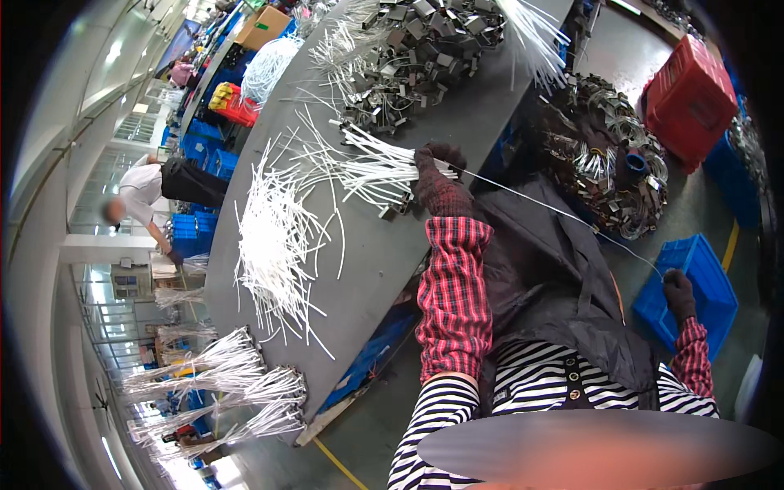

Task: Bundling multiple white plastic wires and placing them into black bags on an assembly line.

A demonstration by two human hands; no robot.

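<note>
My left hand [441,181], in a dark knitted glove and a red plaid sleeve cover, is closed around a bundle of white cables [380,167] at the table's edge. One thin white cable [547,202] runs taut from that fist across my dark apron toward the lower right. Its far end is at my right hand [679,296], also gloved, with the fingers closed on it in front of a blue bin [694,269]. Beyond the left hand lies a heap of cables with grey metal connectors [416,57]. A loose pile of white cables [278,237] is spread to its left.
The grey table [351,294] curves around my left side. Bundled white cables [220,367] hang over its near-left end. On the right stand a red crate [692,102] and a heap of dark metal parts [604,155]. A person [151,192] bends over blue bins at far left.
</note>
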